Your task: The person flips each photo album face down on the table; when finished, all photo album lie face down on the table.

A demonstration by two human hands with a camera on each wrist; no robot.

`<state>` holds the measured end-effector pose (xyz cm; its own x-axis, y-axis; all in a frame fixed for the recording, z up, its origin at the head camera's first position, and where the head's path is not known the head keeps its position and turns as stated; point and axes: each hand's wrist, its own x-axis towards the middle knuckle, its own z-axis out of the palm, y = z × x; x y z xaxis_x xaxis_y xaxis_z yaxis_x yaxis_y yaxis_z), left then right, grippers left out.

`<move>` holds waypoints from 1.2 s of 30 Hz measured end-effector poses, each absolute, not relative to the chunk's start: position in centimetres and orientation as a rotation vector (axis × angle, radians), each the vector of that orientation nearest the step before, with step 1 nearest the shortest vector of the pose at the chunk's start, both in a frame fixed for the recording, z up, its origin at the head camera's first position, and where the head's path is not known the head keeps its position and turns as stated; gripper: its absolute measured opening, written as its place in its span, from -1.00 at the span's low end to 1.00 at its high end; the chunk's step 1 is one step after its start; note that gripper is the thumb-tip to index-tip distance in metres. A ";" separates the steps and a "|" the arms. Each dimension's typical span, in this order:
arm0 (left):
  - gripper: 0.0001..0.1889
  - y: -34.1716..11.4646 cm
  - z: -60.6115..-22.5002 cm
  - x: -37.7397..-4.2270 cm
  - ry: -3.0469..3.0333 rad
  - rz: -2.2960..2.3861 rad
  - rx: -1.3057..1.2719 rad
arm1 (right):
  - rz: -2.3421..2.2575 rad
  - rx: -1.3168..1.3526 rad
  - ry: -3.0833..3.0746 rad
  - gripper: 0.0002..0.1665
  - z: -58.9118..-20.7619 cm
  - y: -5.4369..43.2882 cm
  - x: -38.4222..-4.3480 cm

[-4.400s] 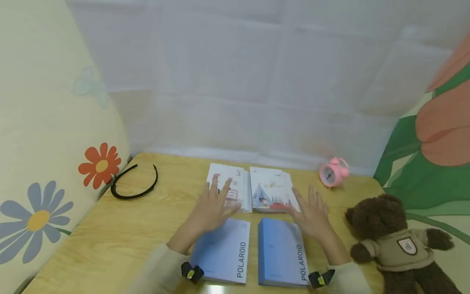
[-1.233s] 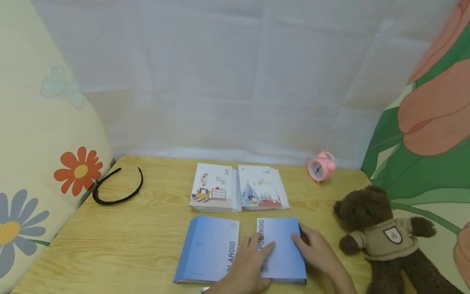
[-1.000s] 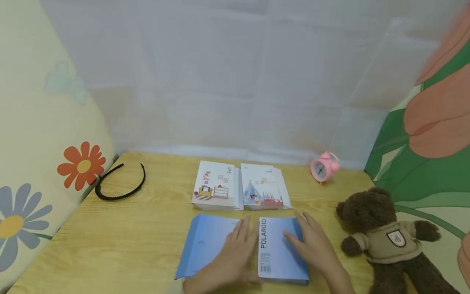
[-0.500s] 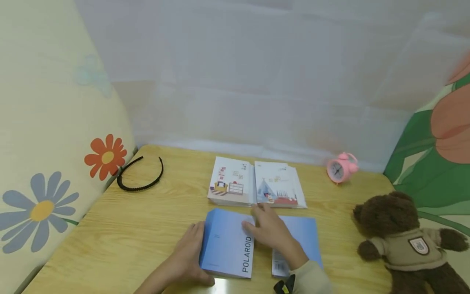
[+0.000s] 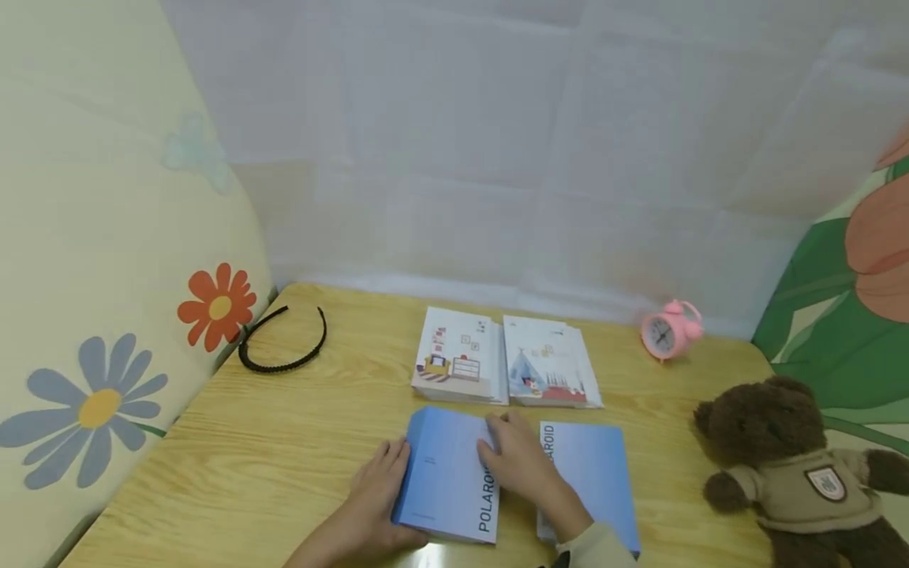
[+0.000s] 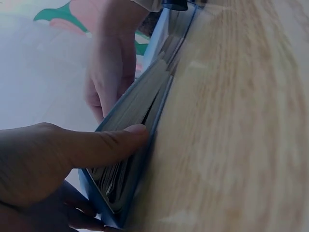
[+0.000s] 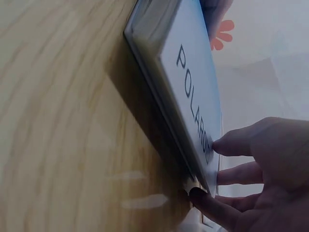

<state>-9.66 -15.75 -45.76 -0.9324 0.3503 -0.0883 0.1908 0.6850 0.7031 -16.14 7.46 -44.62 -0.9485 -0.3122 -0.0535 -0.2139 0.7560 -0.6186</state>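
Observation:
A blue photo album (image 5: pixel 450 473) marked POLAROID lies on the table, its spine to the left. My left hand (image 5: pixel 372 505) grips its near left corner. In the left wrist view the thumb (image 6: pixel 113 145) crosses the page edges while the other fingers lie along the spine. My right hand (image 5: pixel 521 457) pinches the far part of the album's right edge, thumb (image 7: pixel 231 143) on the cover. Right of it lies a second blue album (image 5: pixel 592 481), spine to the right, partly covered by my right forearm.
Two white stacks of illustrated books or albums, left (image 5: pixel 454 355) and right (image 5: pixel 547 363), lie behind the blue albums. A black headband (image 5: pixel 280 367) is at the back left, a pink alarm clock (image 5: pixel 667 331) at the back right. A brown teddy bear (image 5: pixel 788 465) lies at the right.
The right album has been turned over, its lettering now on its left side. Both hands have left it and moved to the left album, which they now hold. The head view has shifted slightly.

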 end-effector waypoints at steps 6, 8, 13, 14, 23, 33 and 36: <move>0.18 -16.8 -45.3 -9.1 2.553 1.239 0.525 | -1.033 -0.404 2.758 -0.36 -44.5 6.4 -15.9; 0.15 -16.9 -45.1 -9.1 2.509 1.308 0.571 | -1.032 -0.401 2.746 -0.34 -44.4 6.4 -15.8; 0.07 -17.0 -43.6 -9.0 2.557 1.346 0.710 | -1.038 -0.497 2.739 -0.28 -43.9 6.5 -15.8; 0.05 -17.0 -43.1 -8.9 2.593 1.331 0.735 | -1.045 -0.525 2.738 -0.26 -43.8 6.5 -15.8; -0.14 -15.3 -40.0 -8.6 2.626 1.267 0.813 | -1.352 -0.527 2.519 -0.17 -42.4 6.6 -15.5; 0.01 -13.2 -39.7 -8.9 2.625 1.317 0.807 | -1.641 -0.501 2.297 -0.29 -42.0 7.8 -15.3; 0.26 -13.1 -40.8 -9.1 2.588 1.445 0.733 | -1.672 -0.471 2.276 -0.29 -42.1 7.9 -15.4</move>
